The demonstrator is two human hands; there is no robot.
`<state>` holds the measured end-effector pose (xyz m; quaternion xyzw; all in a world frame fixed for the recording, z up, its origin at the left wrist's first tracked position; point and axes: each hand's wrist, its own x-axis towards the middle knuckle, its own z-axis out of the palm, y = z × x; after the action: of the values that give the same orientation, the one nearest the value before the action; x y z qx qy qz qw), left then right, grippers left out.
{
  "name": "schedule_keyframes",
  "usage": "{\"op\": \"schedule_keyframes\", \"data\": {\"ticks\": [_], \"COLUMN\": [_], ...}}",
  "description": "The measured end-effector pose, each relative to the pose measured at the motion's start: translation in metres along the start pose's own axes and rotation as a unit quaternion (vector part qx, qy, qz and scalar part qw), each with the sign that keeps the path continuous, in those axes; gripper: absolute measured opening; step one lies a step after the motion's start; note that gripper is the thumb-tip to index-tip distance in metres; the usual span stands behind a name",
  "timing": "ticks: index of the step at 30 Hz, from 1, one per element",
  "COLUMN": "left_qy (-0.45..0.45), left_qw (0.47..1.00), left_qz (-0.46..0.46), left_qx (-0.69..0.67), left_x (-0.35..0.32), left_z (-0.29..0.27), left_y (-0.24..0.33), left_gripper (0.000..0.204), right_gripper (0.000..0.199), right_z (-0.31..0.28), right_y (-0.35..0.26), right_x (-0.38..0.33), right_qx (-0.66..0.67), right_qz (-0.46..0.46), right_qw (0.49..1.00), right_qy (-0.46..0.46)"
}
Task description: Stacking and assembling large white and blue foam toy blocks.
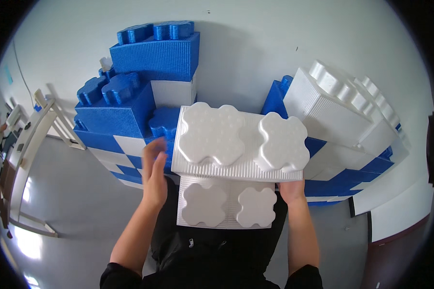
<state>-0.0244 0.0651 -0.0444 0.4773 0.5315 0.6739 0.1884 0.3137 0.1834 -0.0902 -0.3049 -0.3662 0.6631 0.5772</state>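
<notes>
From my end of the head camera, I see the upper white block (250,144) between two stacks, its two clover-shaped studs facing up. It overlaps the far edge of the lower white block (231,204), which lies over the wearer's dark trousers (169,236); I cannot tell whether one block rests on the other.

My left hand (154,176) is just beside the upper block's left edge, fingers wide and raised, blurred at the tips; nothing is in its grasp. My right hand (292,191) is at that block's near right corner, touching it. Its fingers go out of sight under the block, so I cannot tell how tightly they close.

The left stack (112,123) is blue and white, with a blue block (152,60) on its far right corner. The right stack (340,156) has large white blocks along its top. Behind both stands a pale wall (255,48).
</notes>
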Motion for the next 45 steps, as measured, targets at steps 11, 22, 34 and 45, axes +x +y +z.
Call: {"op": "schedule_keyframes", "data": {"ticks": [11, 22, 34, 45], "left_qy": [-0.112, -0.112, -0.146, -0.148], "left_qw": [0.903, 0.916, 0.915, 0.915], "left_qz": [-0.253, -0.216, -0.208, -0.197], "left_qx": [-0.329, -0.32, -0.313, -0.318], "left_x": [0.005, 0.004, 0.001, 0.001], "left_z": [0.021, 0.019, 0.01, 0.006], "left_y": [-0.007, 0.001, 0.007, 0.004], "left_gripper": [0.053, 0.052, 0.05, 0.05], "right_gripper": [0.053, 0.054, 0.053, 0.054], "right_z": [0.015, 0.017, 0.023, 0.044], "right_y": [-0.017, -0.029, -0.033, -0.045], "right_x": [-0.012, -0.015, -0.019, -0.025], "right_qx": [-0.021, -0.009, -0.027, -0.065], "right_qz": [-0.022, -0.012, -0.029, -0.046], "right_qw": [0.999, 0.999, 0.998, 0.996], "right_qy": [-0.024, -0.048, -0.04, -0.036]}}
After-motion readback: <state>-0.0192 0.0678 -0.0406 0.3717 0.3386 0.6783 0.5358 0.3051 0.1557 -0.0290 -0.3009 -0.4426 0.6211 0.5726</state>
